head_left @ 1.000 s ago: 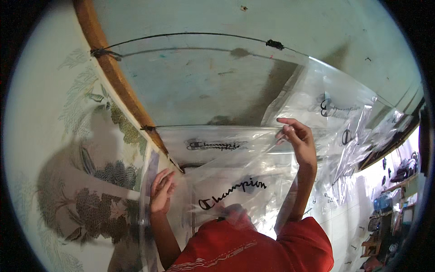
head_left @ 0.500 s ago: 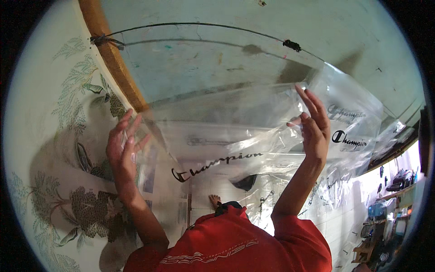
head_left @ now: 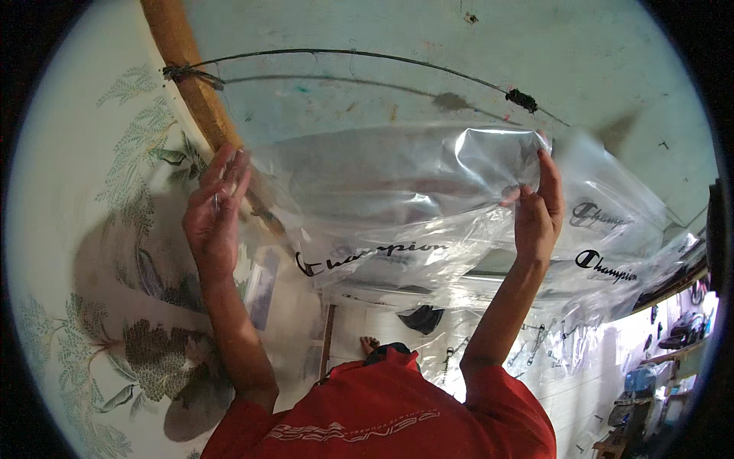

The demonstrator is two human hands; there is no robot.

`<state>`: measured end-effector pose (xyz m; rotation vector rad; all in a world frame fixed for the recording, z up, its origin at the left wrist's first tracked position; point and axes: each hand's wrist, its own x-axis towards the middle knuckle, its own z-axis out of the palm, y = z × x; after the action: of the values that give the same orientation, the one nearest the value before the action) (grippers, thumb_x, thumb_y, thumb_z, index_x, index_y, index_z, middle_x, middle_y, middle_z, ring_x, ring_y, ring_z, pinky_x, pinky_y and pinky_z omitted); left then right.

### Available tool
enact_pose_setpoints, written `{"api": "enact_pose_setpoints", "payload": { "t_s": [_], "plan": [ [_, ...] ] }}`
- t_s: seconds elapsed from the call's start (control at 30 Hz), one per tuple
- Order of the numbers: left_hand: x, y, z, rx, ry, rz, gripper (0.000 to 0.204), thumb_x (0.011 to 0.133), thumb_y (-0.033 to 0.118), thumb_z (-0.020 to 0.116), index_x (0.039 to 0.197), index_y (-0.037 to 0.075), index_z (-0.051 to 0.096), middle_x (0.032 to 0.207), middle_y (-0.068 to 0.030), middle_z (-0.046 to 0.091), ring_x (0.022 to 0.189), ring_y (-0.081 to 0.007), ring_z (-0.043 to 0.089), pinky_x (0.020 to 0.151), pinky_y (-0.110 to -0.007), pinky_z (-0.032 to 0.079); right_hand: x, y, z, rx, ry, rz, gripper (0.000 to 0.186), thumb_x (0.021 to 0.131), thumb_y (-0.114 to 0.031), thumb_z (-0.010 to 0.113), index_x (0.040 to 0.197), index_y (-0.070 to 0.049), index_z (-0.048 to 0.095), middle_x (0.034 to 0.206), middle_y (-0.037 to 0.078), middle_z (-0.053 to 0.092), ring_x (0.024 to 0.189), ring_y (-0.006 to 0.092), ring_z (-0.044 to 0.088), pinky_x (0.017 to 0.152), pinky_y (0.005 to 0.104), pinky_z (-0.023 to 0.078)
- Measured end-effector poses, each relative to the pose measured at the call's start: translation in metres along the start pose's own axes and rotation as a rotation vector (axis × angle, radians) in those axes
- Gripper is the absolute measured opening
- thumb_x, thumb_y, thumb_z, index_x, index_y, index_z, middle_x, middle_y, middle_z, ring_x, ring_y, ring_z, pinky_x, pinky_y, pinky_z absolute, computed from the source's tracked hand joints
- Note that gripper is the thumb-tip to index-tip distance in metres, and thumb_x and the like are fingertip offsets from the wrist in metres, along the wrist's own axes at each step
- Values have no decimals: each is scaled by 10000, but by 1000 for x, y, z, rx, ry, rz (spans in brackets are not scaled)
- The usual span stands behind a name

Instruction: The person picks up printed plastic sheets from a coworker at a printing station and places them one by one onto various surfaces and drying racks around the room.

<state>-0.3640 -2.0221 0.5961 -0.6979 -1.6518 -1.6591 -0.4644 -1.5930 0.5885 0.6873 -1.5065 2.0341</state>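
A large clear plastic bag with black print is stretched between my raised hands. My left hand grips its left end, fingers curled and partly seen through the film, beside the wooden beam. My right hand pinches the right end, index finger up and thumb bent against the plastic. More printed clear bags hang behind and to the right of my right hand. Above my hands a dark line runs from a knot on the beam to a black bundle and on to the right.
A pale wall with painted leaves stands close on the left. A pale blue-green panel backs the line. Below are my red shirt, a bare foot and a tiled floor. Cluttered shelves line the far right.
Both my hands have risen, the left one markedly, lifting the plastic bag higher and spreading it wide. My left fingers have closed on its end, and its top now covers more of the panel.
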Motion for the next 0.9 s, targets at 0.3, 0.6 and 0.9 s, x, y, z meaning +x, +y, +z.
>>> {"api": "enact_pose_setpoints", "payload": {
  "t_s": [0.3,0.6,0.9],
  "plan": [
    [18,-26,1,73,73,9,183,939,91,598,1111,80,661,1399,-238,471,1356,-379,392,1134,-563,271,-7,26,-4,-103,3,49,521,867,39,465,1388,13,460,1460,128,434,1143,157,520,769,270,482],
    [15,-45,16,-83,157,-106,313,807,98,723,1104,55,634,1370,-279,478,1318,-450,416,1126,-604,274,-41,17,5,-369,72,90,467,840,-4,469,1302,22,530,1365,169,543,1295,243,475,871,332,495],
    [-5,-43,25,-54,30,-363,344,930,66,522,1262,-24,528,1380,-239,476,1218,-401,538,1002,-511,461,-81,30,-11,-328,156,286,342,906,-33,510,1241,16,558,1255,195,608,1131,235,593,777,321,536]
  ]
}}
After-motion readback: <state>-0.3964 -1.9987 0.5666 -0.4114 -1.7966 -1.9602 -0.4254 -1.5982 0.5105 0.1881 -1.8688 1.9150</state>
